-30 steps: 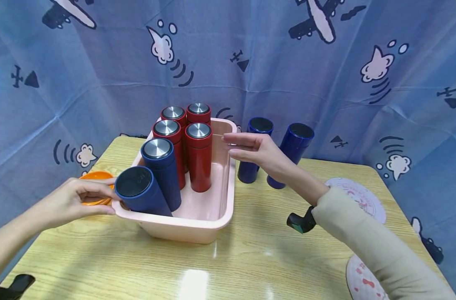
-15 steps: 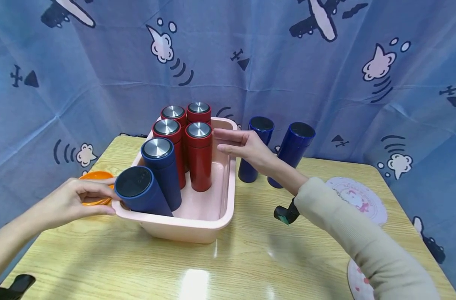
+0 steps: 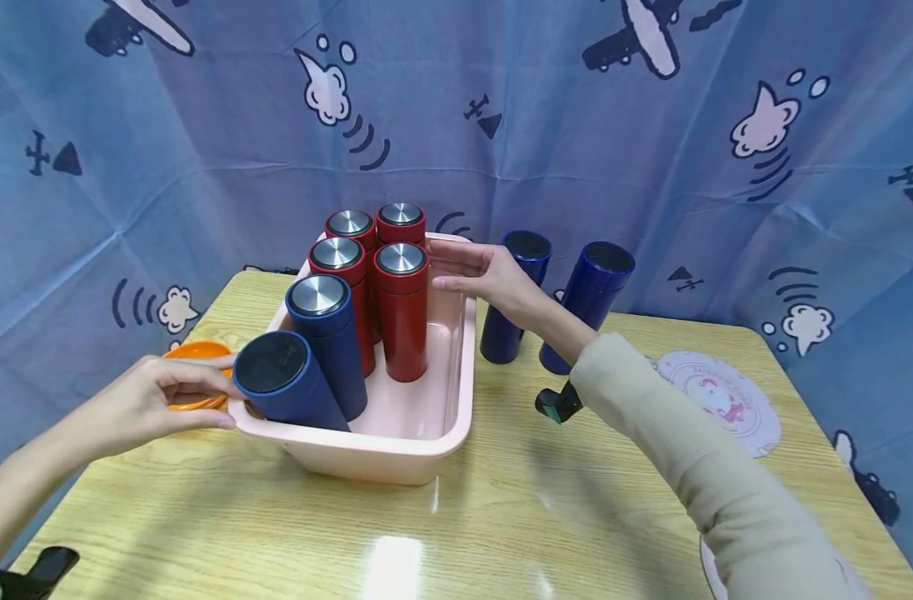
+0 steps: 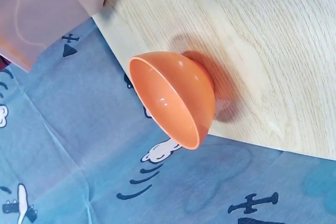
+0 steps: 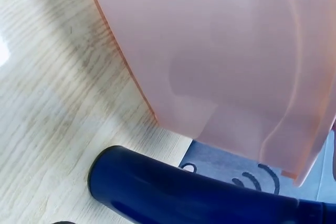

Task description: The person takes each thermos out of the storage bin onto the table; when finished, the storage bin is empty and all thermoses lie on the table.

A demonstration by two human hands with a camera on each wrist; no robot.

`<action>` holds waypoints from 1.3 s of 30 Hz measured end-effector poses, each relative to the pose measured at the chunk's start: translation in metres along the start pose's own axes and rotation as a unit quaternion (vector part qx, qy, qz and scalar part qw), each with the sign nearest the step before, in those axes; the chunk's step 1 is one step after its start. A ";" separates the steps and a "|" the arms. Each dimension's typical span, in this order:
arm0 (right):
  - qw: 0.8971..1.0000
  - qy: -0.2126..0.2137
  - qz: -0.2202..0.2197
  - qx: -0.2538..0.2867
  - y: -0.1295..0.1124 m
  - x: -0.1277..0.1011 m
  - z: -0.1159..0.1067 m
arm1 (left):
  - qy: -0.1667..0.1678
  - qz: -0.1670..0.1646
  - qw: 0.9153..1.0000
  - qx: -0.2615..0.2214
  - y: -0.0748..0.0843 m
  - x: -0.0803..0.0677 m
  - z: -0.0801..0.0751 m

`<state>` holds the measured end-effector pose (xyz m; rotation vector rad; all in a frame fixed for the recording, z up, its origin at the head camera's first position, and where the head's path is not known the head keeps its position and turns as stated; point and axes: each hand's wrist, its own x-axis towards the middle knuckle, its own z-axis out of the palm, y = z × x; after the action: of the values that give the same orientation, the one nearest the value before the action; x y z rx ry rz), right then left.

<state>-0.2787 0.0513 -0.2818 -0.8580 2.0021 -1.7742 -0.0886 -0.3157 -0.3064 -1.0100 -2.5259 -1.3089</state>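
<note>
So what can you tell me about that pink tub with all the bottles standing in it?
The pink tub is a rectangular, glossy basin that looks like plastic, with a rolled rim and rounded corners. It sits flat on the wooden table. Inside stand four red flasks with silvery caps and two dark blue flasks, the nearest one leaning. The left hand grips its near left corner; the right hand reaches over its far right rim.

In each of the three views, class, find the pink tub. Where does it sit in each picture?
Head: the pink tub sits centre, on the wooden table.
Left wrist: only a corner, top left.
Right wrist: its side wall fills the upper right.
Shared landmark: the wooden table.
</note>
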 end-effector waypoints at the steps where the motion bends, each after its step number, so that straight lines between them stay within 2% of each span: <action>1: 1.000 -0.006 -0.004 0.004 0.001 0.002 -0.001 | 0.000 0.001 1.000 -0.001 0.000 0.000 0.000; 6: 0.999 -0.029 -0.005 0.025 0.005 0.006 -0.001 | -0.002 0.001 1.000 0.005 0.000 0.001 0.000; 11: 0.999 -0.027 0.006 0.037 0.007 0.012 0.001 | 0.001 0.000 1.000 0.013 0.001 0.002 -0.001; 27: 1.000 -0.012 0.020 -0.004 0.006 0.023 0.008 | -0.001 -0.019 0.999 -0.026 0.002 0.000 0.001; 39: 1.000 -0.015 0.020 -0.020 0.006 0.025 0.008 | 0.001 -0.001 1.000 -0.016 -0.002 0.000 0.001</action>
<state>-0.2942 0.0297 -0.2853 -0.8464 2.0270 -1.6963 -0.0893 -0.3154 -0.3084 -1.0123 -2.5126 -1.3542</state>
